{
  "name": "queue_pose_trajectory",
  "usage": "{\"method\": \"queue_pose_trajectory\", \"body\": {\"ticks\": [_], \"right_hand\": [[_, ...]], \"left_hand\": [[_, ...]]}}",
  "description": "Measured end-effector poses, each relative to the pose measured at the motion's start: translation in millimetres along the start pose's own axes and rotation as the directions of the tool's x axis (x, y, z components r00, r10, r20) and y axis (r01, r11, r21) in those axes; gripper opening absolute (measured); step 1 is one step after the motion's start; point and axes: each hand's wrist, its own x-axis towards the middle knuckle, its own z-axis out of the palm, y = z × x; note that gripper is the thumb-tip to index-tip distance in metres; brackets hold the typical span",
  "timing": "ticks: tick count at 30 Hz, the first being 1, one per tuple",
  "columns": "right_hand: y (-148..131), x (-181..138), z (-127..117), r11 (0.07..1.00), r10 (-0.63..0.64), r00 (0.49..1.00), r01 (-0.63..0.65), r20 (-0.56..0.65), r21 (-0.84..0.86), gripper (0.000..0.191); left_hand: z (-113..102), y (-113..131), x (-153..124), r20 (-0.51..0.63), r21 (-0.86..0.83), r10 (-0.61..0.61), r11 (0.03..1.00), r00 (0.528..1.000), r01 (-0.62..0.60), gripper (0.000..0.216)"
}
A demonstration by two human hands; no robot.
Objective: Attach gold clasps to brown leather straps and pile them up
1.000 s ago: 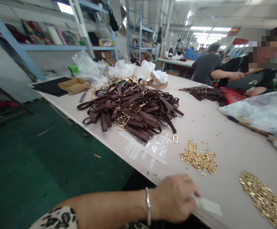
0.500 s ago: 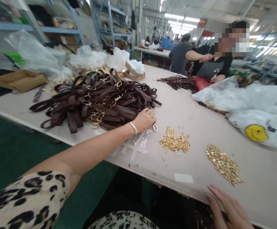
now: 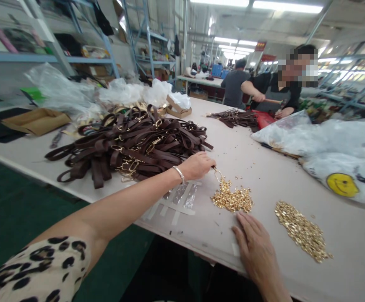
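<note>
My left hand (image 3: 197, 165) reaches across the table and is closed on the end of a brown strap with a gold clasp (image 3: 217, 174), at the near edge of a big pile of brown leather straps (image 3: 132, 140). A silver bangle sits on that wrist. My right hand (image 3: 255, 248) lies flat with fingers spread on the table (image 3: 264, 167), just below a small heap of gold metal fittings (image 3: 232, 198). A second, longer heap of gold fittings (image 3: 302, 230) lies to the right.
Strips of tape (image 3: 176, 200) stick to the table by its front edge. White plastic bags (image 3: 336, 147), one with a yellow smiley, lie at right. A cardboard tray (image 3: 36, 121) and more bags are at back left. A person (image 3: 277, 90) works across the table.
My left hand went from the near table edge to the strap pile and closed on a strap end. My right hand came into view and moved up to the small gold heap.
</note>
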Motion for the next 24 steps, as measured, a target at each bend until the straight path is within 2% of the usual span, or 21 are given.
{"method": "queue_pose_trajectory", "body": {"ticks": [2, 4, 6, 8, 9, 10, 12, 13, 14, 16, 19, 22, 24], "right_hand": [[-1.8, -1.3, -4.4, 0.989, 0.106, 0.992, -0.097, -0.075, 0.11, 0.035], [-5.3, -3.8, -11.0, 0.942, 0.27, 0.958, -0.242, -0.096, 0.232, 0.031], [-10.7, -7.4, -18.5, 0.839, 0.454, 0.89, -0.41, -0.043, 0.358, 0.031], [-18.3, -11.7, -25.2, 0.678, 0.605, 0.794, -0.549, 0.053, 0.488, 0.034], [-22.9, -14.0, -27.9, 0.589, 0.657, 0.747, -0.594, 0.103, 0.549, 0.036], [-28.0, -16.2, -30.3, 0.502, 0.693, 0.705, -0.621, 0.15, 0.603, 0.037], [-39.1, -20.6, -33.9, 0.349, 0.725, 0.649, -0.632, 0.228, 0.692, 0.037], [-44.8, -22.5, -35.5, 0.283, 0.728, 0.634, -0.624, 0.26, 0.728, 0.037], [-50.4, -24.2, -37.2, 0.225, 0.727, 0.624, -0.61, 0.286, 0.76, 0.036], [-61.0, -26.6, -40.8, 0.136, 0.712, 0.623, -0.574, 0.323, 0.807, 0.033], [-74.7, -27.6, -46.4, 0.076, 0.661, 0.656, -0.541, 0.364, 0.837, 0.025], [-85.0, -26.4, -49.4, 0.045, 0.596, 0.691, -0.537, 0.409, 0.842, 0.021], [-89.5, -25.1, -49.1, 0.037, 0.573, 0.688, -0.563, 0.444, 0.825, 0.021]], "left_hand": [[-15.2, 14.2, 2.4, -0.029, -0.083, -0.016, 0.996, 0.999, 0.013, 0.026], [-29.7, 32.3, 0.7, -0.045, -0.176, -0.056, 0.983, 0.997, 0.047, 0.03], [-40.6, 53.3, -6.1, -0.034, -0.254, -0.102, 0.963, 0.994, 0.09, 0.033], [-47.2, 75.6, -17.5, 0.076, -0.387, -0.156, 0.906, 0.985, 0.174, 0.033], [-49.0, 86.4, -24.6, 0.187, -0.498, -0.192, 0.827, 0.963, 0.262, 0.034], [-49.9, 96.8, -32.4, 0.318, -0.613, -0.223, 0.693, 0.921, 0.379, 0.034], [-49.4, 115.3, -49.2, 0.555, -0.732, -0.237, 0.317, 0.797, 0.603, 0.036], [-48.0, 123.3, -57.9, 0.62, -0.739, -0.228, 0.151, 0.751, 0.656, 0.037], [-45.8, 130.7, -66.4, 0.638, -0.747, -0.229, 0.048, 0.735, 0.663, 0.037], [-39.0, 143.6, -82.1, 0.601, -0.793, -0.236, -0.054, 0.764, 0.607, 0.037], [-24.3, 160.1, -99.3, 0.51, -0.86, -0.266, -0.15, 0.818, 0.487, 0.035], [-11.3, 173.3, -108.1, 0.452, -0.888, -0.317, -0.247, 0.834, 0.387, 0.031], [-7.4, 179.6, -110.9, 0.417, -0.904, -0.363, -0.264, 0.833, 0.337, 0.031]]}}
